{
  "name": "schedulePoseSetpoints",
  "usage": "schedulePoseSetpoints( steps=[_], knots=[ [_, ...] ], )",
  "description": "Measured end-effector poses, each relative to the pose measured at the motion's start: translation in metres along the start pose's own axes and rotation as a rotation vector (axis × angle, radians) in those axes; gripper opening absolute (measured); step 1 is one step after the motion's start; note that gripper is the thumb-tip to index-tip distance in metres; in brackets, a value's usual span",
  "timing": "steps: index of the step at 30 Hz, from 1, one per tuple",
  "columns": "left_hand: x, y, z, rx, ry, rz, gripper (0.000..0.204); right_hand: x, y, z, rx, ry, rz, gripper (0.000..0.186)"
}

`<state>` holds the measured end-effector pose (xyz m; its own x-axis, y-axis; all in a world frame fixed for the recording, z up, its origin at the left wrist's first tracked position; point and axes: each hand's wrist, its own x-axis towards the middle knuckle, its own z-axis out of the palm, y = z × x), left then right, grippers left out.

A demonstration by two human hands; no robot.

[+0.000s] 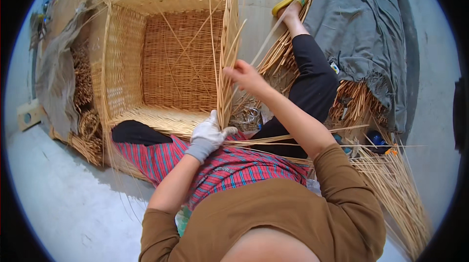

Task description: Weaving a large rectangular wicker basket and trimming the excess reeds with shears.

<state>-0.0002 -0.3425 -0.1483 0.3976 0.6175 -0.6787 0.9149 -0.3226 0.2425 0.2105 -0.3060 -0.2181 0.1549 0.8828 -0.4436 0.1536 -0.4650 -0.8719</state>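
Sits on the floor with left knee bent and right leg (312, 66) stretched forward, ending in a yellow slipper (288, 4). Has a large pale wicker basket (123, 57) ahead and to the left, mouth turned toward the head, near edge against a red plaid apron (254, 170). Looks in on a browner woven base, with thin strands (185, 48) crossing over it. Straddles the basket's near right corner with the white-gloved left hand (208, 133), thumb spread away from the fingers, rim clasped between. Reaches farther up the same rim with the bare right hand (246, 77), fingers curled in close to loose canes (238, 38). Cannot tell, through blur, whether pinching one. Sits beside bundled rods (356, 97), at right, partly under a grey cloth (351, 18); has more pale canes fanned out at lower right, near the right elbow.
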Motion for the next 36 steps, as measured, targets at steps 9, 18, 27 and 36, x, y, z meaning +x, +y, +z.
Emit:
schedulePoseSetpoints(
  steps=[9,18,27,36],
  knots=[
    [0.072,0.000,-0.058,-0.340,0.514,0.522,0.060,-0.002,-0.050,-0.013,-0.414,0.148,-0.294,0.031],
    [0.125,0.014,-0.035,-0.858,0.397,0.574,0.081,0.002,-0.031,-0.035,0.000,0.410,-0.484,0.035],
    [0.136,-0.002,-0.023,-0.912,0.446,0.578,0.078,0.046,-0.045,-0.065,-0.778,0.224,-1.073,0.034],
    [0.120,0.010,-0.032,-0.921,0.493,0.525,0.076,0.065,-0.071,-0.076,-1.022,0.124,-1.235,0.044]
  ],
)
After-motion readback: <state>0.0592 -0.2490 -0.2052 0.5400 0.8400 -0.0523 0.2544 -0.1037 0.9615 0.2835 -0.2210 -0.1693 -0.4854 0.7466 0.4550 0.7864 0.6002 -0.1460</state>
